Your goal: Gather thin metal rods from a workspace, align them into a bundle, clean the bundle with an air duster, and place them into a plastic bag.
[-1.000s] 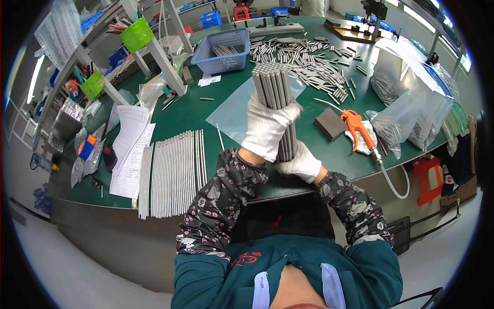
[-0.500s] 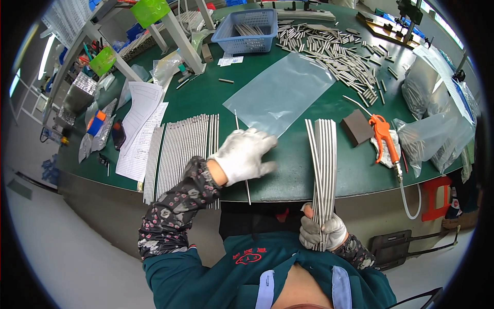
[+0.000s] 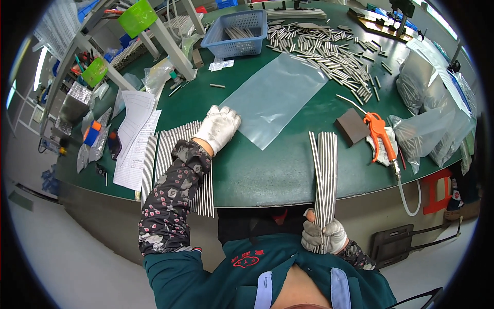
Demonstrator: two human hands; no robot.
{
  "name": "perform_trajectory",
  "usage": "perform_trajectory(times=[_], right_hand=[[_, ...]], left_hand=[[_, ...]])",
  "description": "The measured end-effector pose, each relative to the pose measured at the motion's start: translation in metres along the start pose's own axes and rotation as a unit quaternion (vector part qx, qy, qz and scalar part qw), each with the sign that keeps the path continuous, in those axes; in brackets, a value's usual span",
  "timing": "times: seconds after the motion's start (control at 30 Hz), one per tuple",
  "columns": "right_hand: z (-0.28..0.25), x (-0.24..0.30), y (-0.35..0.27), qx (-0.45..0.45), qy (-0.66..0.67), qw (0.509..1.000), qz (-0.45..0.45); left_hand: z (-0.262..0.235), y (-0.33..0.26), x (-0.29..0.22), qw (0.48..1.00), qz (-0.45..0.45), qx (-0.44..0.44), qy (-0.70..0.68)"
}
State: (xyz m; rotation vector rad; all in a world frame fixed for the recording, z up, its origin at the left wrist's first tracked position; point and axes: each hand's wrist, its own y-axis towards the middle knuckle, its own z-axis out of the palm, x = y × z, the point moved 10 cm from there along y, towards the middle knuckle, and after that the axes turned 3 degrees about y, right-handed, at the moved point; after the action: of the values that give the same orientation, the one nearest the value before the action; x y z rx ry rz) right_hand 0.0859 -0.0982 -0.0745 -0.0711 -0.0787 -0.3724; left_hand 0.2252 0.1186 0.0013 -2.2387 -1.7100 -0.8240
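My left hand (image 3: 218, 130), in a white glove, rests over the far right end of a row of thin metal rods (image 3: 165, 149) laid side by side. Its fingers point away from me, slightly bent, and their tips are hard to make out. The sleeved forearm covers much of the row, whose near ends stick out past the table edge. In front of my body, my right hand (image 3: 324, 236), also gloved, is closed around the lower end of a bundle of metal rods (image 3: 327, 175). The bundle stands away from me, with one rod splayed to the left.
A clear plastic bag (image 3: 278, 98) lies mid-table on the green top (image 3: 257, 175). Beyond are a blue basket (image 3: 234, 38) and a pile of short metal pins (image 3: 334, 56). An orange air gun (image 3: 380, 135), brown block (image 3: 352, 127) and filled bags (image 3: 427, 129) sit right; papers (image 3: 136, 134) left.
My left hand has moved left from the space beside the row onto its right end. The single rod lying apart is no longer seen there. My right hand still holds its bundle.
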Motion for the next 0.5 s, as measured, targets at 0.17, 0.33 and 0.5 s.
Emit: perform_trajectory(times=[0.17, 0.33, 0.5], right_hand=[[-0.006, -0.003, -0.003, 0.010, -0.015, 1.000, 0.018], [-0.011, -0.002, -0.004, -0.004, -0.018, 0.999, 0.028], [0.001, -0.004, -0.008, -0.013, -0.061, 0.997, 0.044]], left_hand=[[0.018, 0.017, -0.017, 0.987, 0.093, 0.042, 0.125], [-0.009, 0.021, -0.014, 0.998, 0.030, 0.004, -0.050], [-0.044, 0.018, -0.030, 0.979, -0.006, -0.029, -0.204]])
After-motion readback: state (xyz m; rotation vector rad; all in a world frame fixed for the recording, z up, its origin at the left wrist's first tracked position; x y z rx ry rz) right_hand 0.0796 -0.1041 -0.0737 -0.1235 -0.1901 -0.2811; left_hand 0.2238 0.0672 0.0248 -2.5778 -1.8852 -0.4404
